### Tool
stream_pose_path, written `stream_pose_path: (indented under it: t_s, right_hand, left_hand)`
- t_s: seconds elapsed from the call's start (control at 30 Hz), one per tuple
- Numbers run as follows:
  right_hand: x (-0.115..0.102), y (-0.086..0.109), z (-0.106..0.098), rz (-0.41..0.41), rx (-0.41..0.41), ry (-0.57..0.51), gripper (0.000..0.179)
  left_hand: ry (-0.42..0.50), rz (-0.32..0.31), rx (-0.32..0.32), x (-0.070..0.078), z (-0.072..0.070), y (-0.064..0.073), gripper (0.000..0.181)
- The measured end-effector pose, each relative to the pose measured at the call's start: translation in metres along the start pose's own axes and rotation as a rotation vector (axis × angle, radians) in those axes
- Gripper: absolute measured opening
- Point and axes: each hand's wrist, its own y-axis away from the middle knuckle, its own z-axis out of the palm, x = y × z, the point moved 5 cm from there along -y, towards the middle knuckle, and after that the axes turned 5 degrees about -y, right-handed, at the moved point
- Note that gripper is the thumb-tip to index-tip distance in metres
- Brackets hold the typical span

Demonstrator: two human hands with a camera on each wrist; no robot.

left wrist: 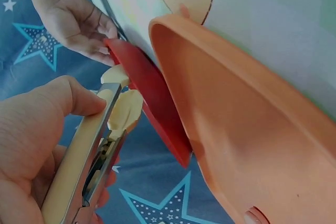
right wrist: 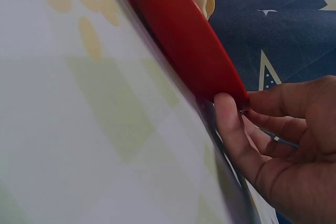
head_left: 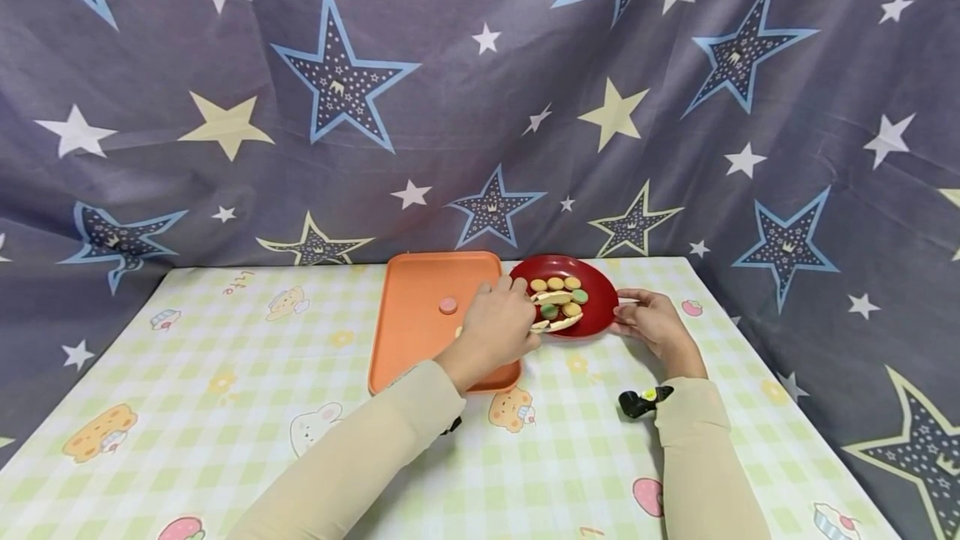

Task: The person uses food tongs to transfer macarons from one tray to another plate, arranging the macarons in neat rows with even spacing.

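Observation:
My left hand (head_left: pixel 498 325) grips a pair of metal tongs (left wrist: pixel 79 166) with cream-coloured ends, held over the red plate (head_left: pixel 603 298). The two tong ends stand apart in the head view; whether anything sits between them I cannot tell. Several small round biscuits (head_left: pixel 555 283), yellow and green, lie on the plate. My right hand (head_left: pixel 660 325) pinches the plate's right rim between thumb and fingers, as the right wrist view also shows. Left of the plate, a pink round biscuit (head_left: pixel 447 305) lies on the orange tray (head_left: pixel 408 332), partly hidden by my left hand.
A tablecloth (head_left: pixel 247 373) with green checks and cartoon prints covers the table. Behind the table hangs a dark curtain (head_left: pixel 450 107) with stars. The tray stands right beside the plate, near the table's back edge.

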Motion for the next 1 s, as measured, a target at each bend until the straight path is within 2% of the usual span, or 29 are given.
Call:
stream_pose_path:
  t_s: [0.3, 0.53, 0.8, 1.0]
  right_hand:
    - [0.001, -0.002, 0.000, -0.003, 0.005, 0.005, 0.052]
    - [0.001, -0.001, 0.000, -0.005, -0.003, -0.002, 0.052]
    - [-0.002, 0.001, 0.001, -0.013, -0.014, -0.009, 0.052]
    - [-0.002, 0.002, 0.001, -0.006, -0.001, 0.000, 0.052]
  left_hand:
    - [-0.020, 0.000, -0.008, 0.001, -0.003, 0.001, 0.035]
    - [0.028, -0.001, 0.037, -0.002, -0.011, 0.007, 0.033]
    - [0.048, -0.028, 0.057, -0.019, -0.019, 0.021, 0.031]
    - [0.072, -0.079, 0.062, -0.038, -0.014, 0.039, 0.025]
